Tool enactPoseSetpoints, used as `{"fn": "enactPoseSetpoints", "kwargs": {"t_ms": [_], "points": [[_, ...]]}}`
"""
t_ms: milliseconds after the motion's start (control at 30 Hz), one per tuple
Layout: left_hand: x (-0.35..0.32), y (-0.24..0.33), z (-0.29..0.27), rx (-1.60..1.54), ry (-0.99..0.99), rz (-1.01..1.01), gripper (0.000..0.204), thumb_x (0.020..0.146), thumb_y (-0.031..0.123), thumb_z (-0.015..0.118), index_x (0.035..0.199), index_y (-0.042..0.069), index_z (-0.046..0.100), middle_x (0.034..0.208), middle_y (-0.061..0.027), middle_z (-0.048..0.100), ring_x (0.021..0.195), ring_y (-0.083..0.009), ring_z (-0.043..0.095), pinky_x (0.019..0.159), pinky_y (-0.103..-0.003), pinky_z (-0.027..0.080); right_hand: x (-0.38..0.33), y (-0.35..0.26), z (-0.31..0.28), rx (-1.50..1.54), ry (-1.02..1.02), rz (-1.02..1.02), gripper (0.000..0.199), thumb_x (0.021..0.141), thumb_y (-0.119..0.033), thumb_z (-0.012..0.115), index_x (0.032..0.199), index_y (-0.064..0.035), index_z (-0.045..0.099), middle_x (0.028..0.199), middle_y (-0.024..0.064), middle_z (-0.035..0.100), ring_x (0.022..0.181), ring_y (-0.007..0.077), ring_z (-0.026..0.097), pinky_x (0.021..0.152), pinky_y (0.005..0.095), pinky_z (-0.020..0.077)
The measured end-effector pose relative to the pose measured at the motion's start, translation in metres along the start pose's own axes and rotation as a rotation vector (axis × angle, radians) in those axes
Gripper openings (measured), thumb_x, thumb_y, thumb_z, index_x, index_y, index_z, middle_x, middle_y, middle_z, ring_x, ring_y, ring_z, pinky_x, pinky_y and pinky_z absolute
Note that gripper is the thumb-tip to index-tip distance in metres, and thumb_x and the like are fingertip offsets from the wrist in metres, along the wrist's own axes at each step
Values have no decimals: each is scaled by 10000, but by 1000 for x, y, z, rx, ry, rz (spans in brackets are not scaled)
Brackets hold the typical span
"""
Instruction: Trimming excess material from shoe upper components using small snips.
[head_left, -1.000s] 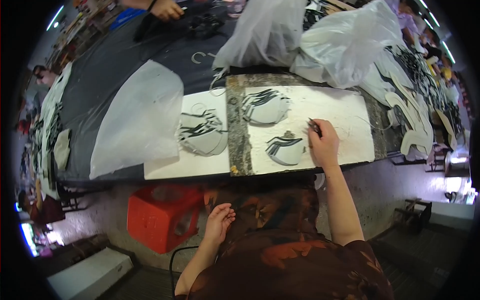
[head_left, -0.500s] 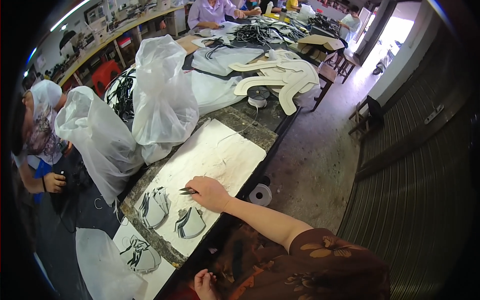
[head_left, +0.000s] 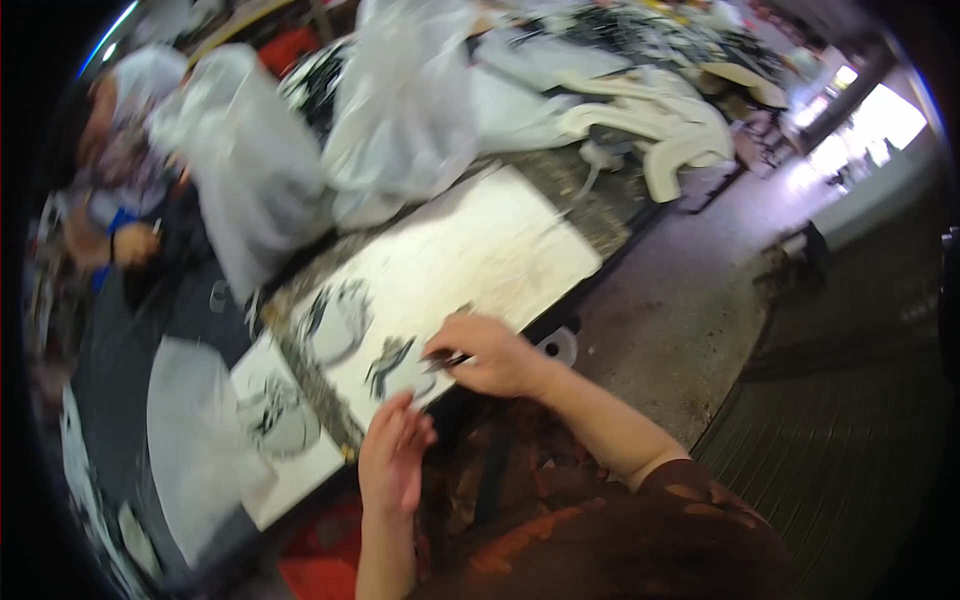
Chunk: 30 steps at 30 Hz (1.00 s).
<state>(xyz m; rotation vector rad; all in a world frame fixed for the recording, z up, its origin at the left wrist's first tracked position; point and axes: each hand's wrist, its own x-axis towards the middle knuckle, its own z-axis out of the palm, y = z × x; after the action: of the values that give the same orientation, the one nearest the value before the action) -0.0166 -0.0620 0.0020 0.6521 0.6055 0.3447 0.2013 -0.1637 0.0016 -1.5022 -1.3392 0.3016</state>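
Note:
My right hand (head_left: 485,355) is closed round small dark thread snips (head_left: 447,357), just above the right edge of a small stack of pale cut pieces with dark edging (head_left: 398,372). That stack lies on a white board (head_left: 525,225). Near its front edge my left hand (head_left: 393,455) is raised, fingers loosely bent and apart, with nothing visible in it. A second stack of the same pieces (head_left: 338,328) sits farther left on the board. Motion blurs the picture, so fine details are hard to make out.
Tall translucent plastic bags (head_left: 245,160) stand behind the board. Another stack of pieces (head_left: 280,425) lies to the left beside a plastic sheet (head_left: 190,440). Large cream cut shapes (head_left: 660,120) are piled at the far right. A co-worker's hand (head_left: 135,245) shows at left.
My left hand has risen from the lower edge toward the small stack. My right hand, still with the snips, has come nearer that stack's right side. The whole view has shifted.

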Motion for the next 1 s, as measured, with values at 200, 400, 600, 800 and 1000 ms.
{"fn": "enactPoseSetpoints", "kwargs": {"t_ms": [200,400,600,800,1000], "points": [[33,13,31,33,-61,-82,422,1030,198,655,1407,18,593,1180,-47,688,1013,-131,660,873,-302,535,-8,-12,-12,-22,-95,-48,320,721,27,686,1014,-98,714,900,79,657,831,315,649,716,400,524],[38,10,36,95,-75,-147,408,1004,228,689,1375,70,627,1134,-11,702,995,-93,656,863,-274,509,-12,-13,-13,-37,-130,-113,384,706,28,692,1060,-114,736,910,78,661,842,307,656,722,389,526],[43,3,33,121,-79,-183,234,983,264,717,1160,114,688,954,32,688,886,-69,631,802,-233,466,-18,-19,-15,-88,-210,-87,341,693,7,714,1011,-113,738,876,72,660,825,296,658,710,381,530],[41,7,25,236,-165,-160,149,972,250,720,963,105,687,868,50,627,778,-53,506,714,-221,410,-13,-25,-13,-97,-285,-105,314,683,4,713,972,-115,738,849,63,656,804,285,657,687,372,524],[41,11,22,281,-214,-130,136,962,217,725,1002,94,682,892,42,630,779,-56,512,720,-216,421,-9,-31,-13,-83,-392,-71,316,679,-4,709,967,-131,748,804,56,632,761,275,649,670,372,516]]}}
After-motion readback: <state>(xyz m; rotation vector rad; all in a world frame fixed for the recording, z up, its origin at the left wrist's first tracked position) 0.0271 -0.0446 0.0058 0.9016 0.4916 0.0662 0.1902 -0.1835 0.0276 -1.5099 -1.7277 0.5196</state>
